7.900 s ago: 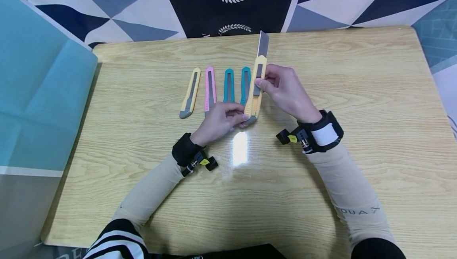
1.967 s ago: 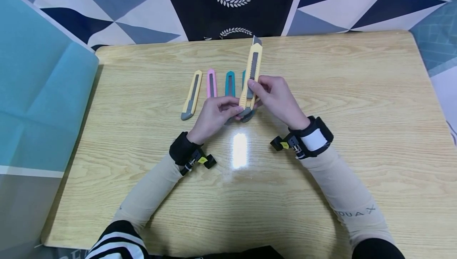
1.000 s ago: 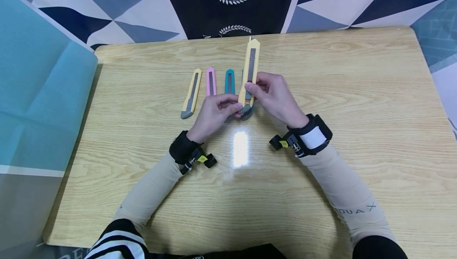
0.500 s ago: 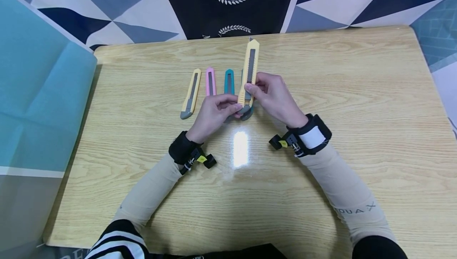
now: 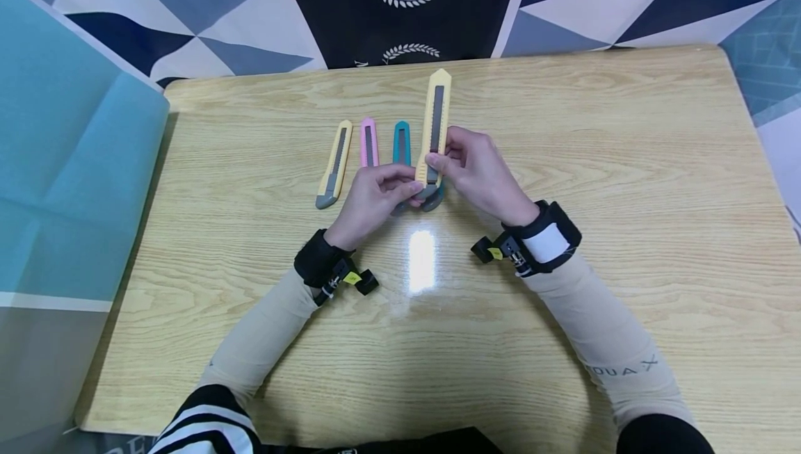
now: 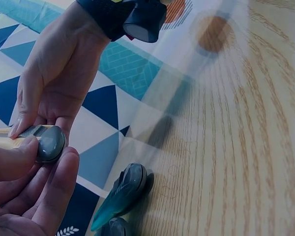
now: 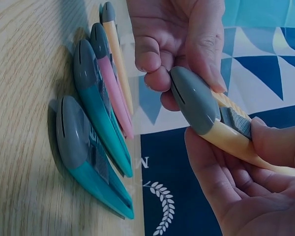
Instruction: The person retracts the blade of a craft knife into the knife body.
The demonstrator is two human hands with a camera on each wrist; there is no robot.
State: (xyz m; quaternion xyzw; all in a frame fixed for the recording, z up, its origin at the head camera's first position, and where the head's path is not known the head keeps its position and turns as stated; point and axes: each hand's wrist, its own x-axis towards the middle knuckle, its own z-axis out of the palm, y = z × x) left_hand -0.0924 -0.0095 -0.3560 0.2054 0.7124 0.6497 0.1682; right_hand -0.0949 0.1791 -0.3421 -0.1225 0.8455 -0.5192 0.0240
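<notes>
Both hands hold a yellow box cutter (image 5: 438, 110) above the table, its tip pointing away from the body. Its grey end cap (image 7: 194, 98) is pinched between the thumb and fingers of my left hand (image 5: 375, 197). My right hand (image 5: 484, 172) grips the yellow body from the right, its thumb on the grey slider (image 7: 238, 122), close to the cap. No blade shows past the tip. Below lie a second yellow box cutter (image 5: 334, 165), a pink one (image 5: 369, 144), a teal one (image 5: 402, 142) and another teal one (image 7: 96, 169), largely hidden in the head view.
The lying box cutters form a row on the wooden table (image 5: 594, 134), tips toward the back edge. Patterned cloth (image 5: 250, 9) hangs behind the table, and a blue cloth (image 5: 69, 162) covers the left side. Each wrist carries a strapped camera.
A long blade stood out of the held box cutter at first; it has shrunk back until none shows. My right thumb and the slider have come down toward the grey cap.
</notes>
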